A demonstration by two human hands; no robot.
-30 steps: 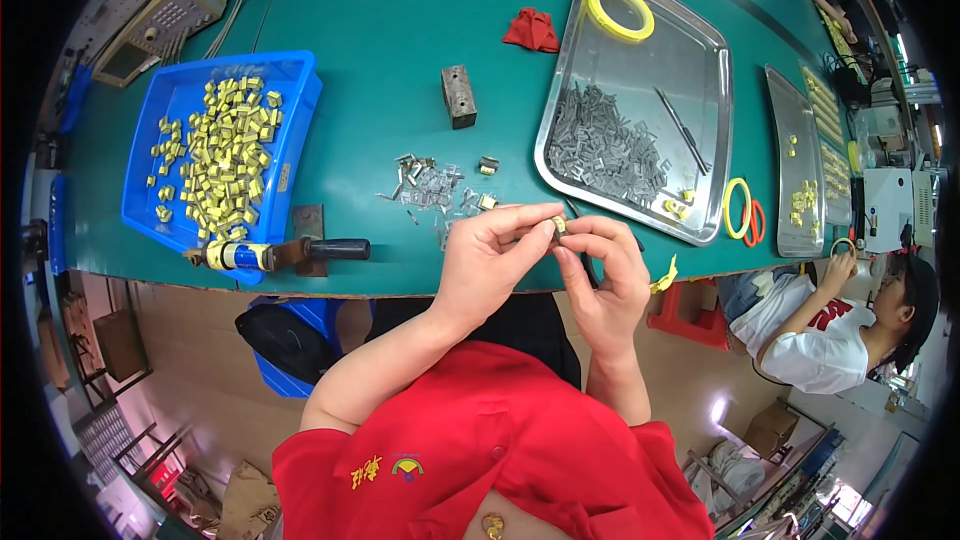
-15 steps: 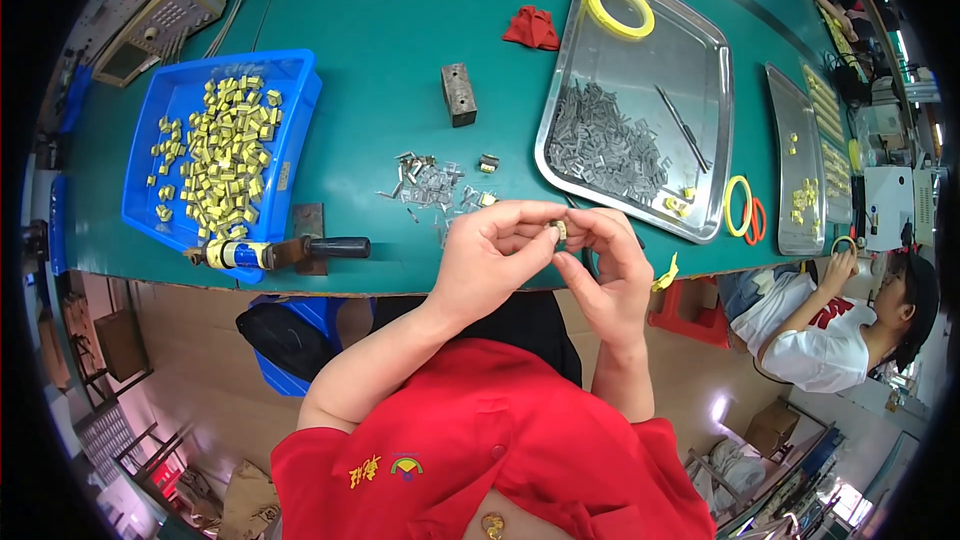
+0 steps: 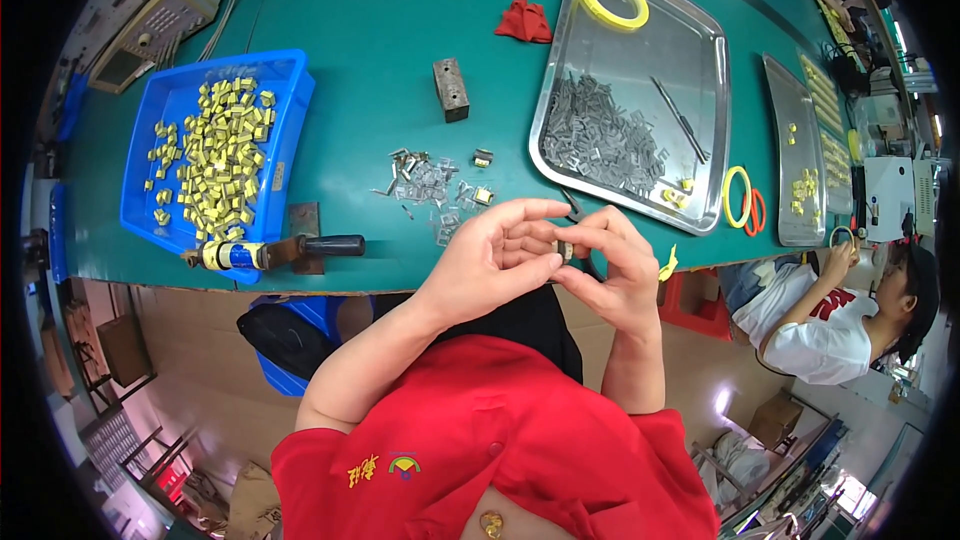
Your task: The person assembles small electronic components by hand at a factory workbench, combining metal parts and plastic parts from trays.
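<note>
At the table's front edge, my left hand (image 3: 498, 255) and my right hand (image 3: 618, 270) meet with bent fingers. Pinched between their fingertips is a small metal-and-yellow block-like part (image 3: 565, 251), largely hidden by the fingers. A dark-handled hand tool (image 3: 573, 204) lies close beside my right hand, partly covered by it. Just beyond my left hand, loose clear and metallic bits (image 3: 425, 180) are scattered on the green table (image 3: 380, 60). Two small block parts lie near them, one dark (image 3: 483, 157) and one yellowish (image 3: 484, 196).
To the left, a blue tray (image 3: 300, 90) holds many yellow-taped blocks, with a black-handled clamp tool (image 3: 335, 246) in front. A metal tray (image 3: 690, 50) carries grey pieces, a tape roll (image 3: 614, 1) and a pen-like tool (image 3: 680, 120). A steel block (image 3: 451, 90) stands mid-table. Another person (image 3: 830, 325) sits right.
The small part has turned and sunk deeper between my fingers, with both hands shifted slightly. The whole view has moved a little; the trays keep their places.
</note>
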